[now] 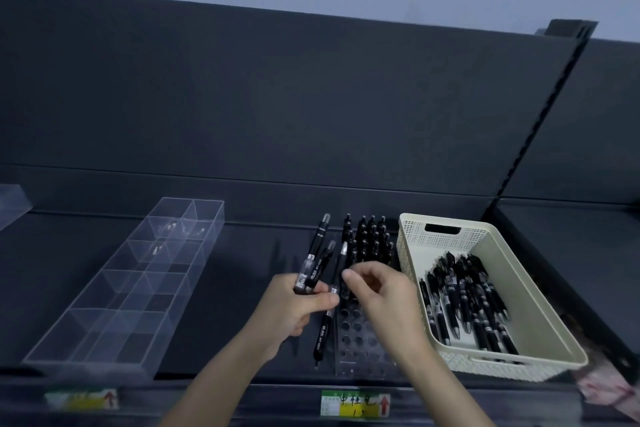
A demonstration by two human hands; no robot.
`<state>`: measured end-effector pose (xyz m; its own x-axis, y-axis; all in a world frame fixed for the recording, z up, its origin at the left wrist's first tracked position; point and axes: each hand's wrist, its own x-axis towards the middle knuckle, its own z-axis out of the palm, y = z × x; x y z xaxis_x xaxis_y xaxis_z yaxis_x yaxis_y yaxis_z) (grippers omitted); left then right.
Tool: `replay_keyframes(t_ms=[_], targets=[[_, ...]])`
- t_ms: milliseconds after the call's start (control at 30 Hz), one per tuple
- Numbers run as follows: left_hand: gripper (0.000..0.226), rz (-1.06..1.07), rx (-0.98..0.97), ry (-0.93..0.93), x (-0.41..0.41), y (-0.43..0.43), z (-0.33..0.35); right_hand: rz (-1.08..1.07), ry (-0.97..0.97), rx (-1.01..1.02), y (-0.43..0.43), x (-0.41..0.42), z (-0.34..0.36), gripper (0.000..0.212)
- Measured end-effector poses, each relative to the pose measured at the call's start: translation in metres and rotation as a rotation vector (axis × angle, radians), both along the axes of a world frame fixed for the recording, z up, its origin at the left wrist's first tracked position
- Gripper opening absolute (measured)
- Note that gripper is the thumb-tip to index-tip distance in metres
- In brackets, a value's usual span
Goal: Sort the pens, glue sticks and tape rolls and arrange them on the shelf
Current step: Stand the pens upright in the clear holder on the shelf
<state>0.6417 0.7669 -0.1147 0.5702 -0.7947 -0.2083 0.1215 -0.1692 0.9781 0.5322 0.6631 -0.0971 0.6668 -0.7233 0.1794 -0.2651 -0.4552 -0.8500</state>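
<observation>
My left hand [294, 305] grips a small bunch of black pens [320, 253], their clear caps pointing up and away. One of them hangs lower, its tip near the shelf's front. My right hand [377, 291] hovers just right of the bunch, fingers curled, thumb and forefinger pinched near the top of one pen; whether it holds that pen is unclear. Under the hands lies a clear perforated pen holder [360, 340]; several black pens [372, 236] stand upright in its far rows. A cream basket [408, 239] at the right holds several more black pens [467, 298].
A clear plastic divided organiser [138, 288] lies on the dark shelf [242, 253] to the left. Price labels [353, 404] are stuck on the shelf's front rail. A dark back panel rises behind. Another clear box's corner [12, 203] shows at far left.
</observation>
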Motion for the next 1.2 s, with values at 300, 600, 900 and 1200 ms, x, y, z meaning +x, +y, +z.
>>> replay_keyframes(t_ms=[300,600,900,1200], targets=[[0.013,-0.135,0.090,-0.035,-0.001,0.004,0.010,-0.048,-0.525,0.719,-0.022,-0.025,0.013,0.007],[0.011,0.138,-0.162,0.124,0.007,-0.011,0.016,0.138,-0.037,0.419,-0.023,-0.038,-0.004,0.026],[0.029,0.153,-0.033,0.050,0.004,-0.007,-0.002,0.218,-0.027,0.313,-0.022,-0.024,-0.012,0.025],[0.016,0.179,0.032,-0.033,0.005,0.009,-0.025,-0.055,0.132,-0.025,-0.033,-0.003,-0.038,0.010]])
